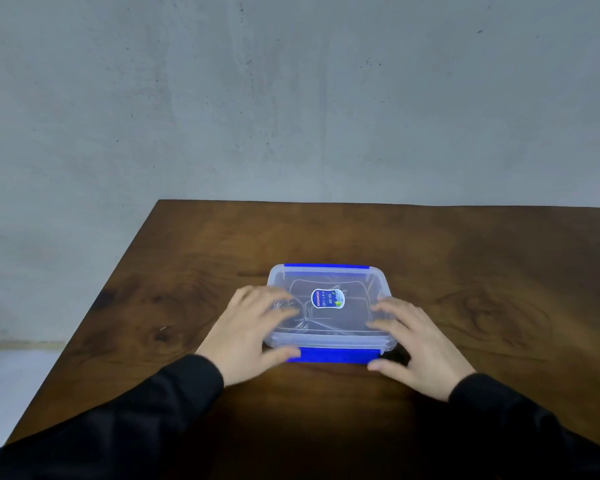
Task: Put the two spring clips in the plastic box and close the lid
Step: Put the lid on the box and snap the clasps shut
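Note:
A clear plastic box (329,282) with blue latches stands mid-table, its lid lying on top with an oval blue sticker (328,298) in the middle. Through the lid I make out faint metal wire shapes, the spring clips (300,323), at the left and front inside. My left hand (253,330) rests spread on the lid's left side, thumb by the near blue latch (333,355). My right hand (420,344) lies spread on the lid's right edge, thumb near the same latch's right end. Both hands are motion-blurred.
The dark wooden table (482,271) ends at a left edge that runs diagonally toward me. A grey wall stands right behind its far edge. Pale floor shows at the lower left. Black sleeves cover both forearms.

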